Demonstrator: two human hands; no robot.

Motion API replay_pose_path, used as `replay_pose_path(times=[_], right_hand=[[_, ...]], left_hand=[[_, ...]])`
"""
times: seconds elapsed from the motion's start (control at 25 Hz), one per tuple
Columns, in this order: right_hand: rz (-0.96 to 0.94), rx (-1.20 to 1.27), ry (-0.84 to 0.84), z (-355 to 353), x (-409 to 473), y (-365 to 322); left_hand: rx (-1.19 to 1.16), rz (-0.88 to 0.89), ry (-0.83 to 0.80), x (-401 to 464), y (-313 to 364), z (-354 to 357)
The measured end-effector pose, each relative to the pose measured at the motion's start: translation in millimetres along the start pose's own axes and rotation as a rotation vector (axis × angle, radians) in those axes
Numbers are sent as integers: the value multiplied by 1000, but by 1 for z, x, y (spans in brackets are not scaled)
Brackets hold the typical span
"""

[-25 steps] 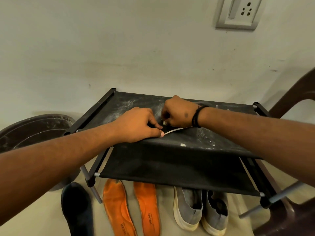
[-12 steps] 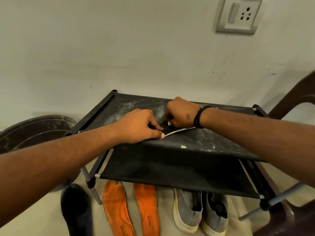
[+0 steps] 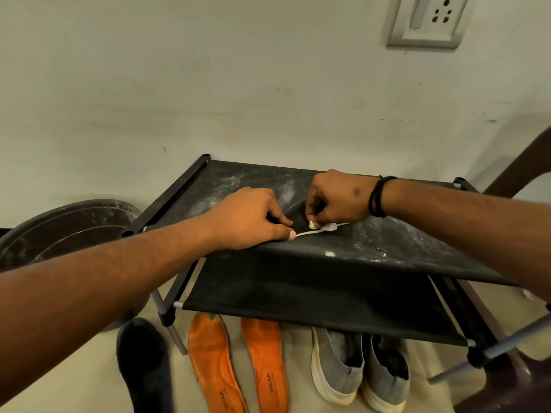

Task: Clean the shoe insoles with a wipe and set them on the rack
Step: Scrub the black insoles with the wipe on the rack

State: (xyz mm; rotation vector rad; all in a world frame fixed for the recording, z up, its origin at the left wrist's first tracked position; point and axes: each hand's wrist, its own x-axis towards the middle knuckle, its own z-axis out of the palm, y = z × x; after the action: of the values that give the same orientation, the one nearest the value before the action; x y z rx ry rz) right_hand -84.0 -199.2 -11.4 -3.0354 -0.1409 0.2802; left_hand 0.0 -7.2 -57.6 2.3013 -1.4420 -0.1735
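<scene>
A black insole [image 3: 298, 211] with a pale edge lies on the dusty top shelf of the black fabric rack [image 3: 387, 242]. My left hand [image 3: 250, 219] grips its near end with curled fingers, thumb at the pale edge. My right hand [image 3: 337, 198] pinches a small white wipe [image 3: 329, 227] against the insole's edge. On the floor under the rack lie two orange insoles [image 3: 211, 362] [image 3: 265, 362], and another black insole [image 3: 143, 365] lies to their left.
A pair of grey slip-on shoes [image 3: 337, 362] stands on the floor below the lower shelf. At the left a dark round basin [image 3: 59, 231] leans on the wall. A brown plastic chair [image 3: 507, 386] is at the right, and a wall socket [image 3: 429, 19] is above.
My right hand has slid a little to the right along the insole's edge, and the white wipe now shows under its fingers. My left hand keeps its hold.
</scene>
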Motion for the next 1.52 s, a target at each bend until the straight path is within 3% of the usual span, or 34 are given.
replay_pose_path(times=[0.12, 0.24, 0.44, 0.52, 0.72, 0.84, 0.92, 1.04, 1.12, 1.32, 1.52], right_hand=[[69, -24, 209, 14, 18, 7], [98, 41, 274, 14, 26, 13], [13, 247, -47, 2, -1, 14], [11, 240, -68, 2, -4, 15], [100, 28, 248, 12, 26, 16], [129, -26, 319, 15, 34, 13], [104, 23, 240, 9, 25, 11], [40, 108, -14, -2, 0, 7], [23, 109, -62, -2, -6, 7], [117, 22, 244, 11, 20, 18], [97, -79, 265, 20, 22, 15]], left_hand=[[-14, -18, -2, 0, 0, -1], [-15, -19, 6, -2, 3, -2], [7, 7, 2, -5, 4, -2], [11, 13, -2, -3, 4, -2], [-14, -6, 3, -2, 3, -1], [-17, -9, 5, -3, 6, -3], [-20, -4, 3, -4, 6, -2], [-12, 8, -3, -4, 4, -1], [1, 9, -7, -3, 4, -1], [-2, -9, 1, -2, 5, -1], [-7, -17, 8, -5, 7, -2]])
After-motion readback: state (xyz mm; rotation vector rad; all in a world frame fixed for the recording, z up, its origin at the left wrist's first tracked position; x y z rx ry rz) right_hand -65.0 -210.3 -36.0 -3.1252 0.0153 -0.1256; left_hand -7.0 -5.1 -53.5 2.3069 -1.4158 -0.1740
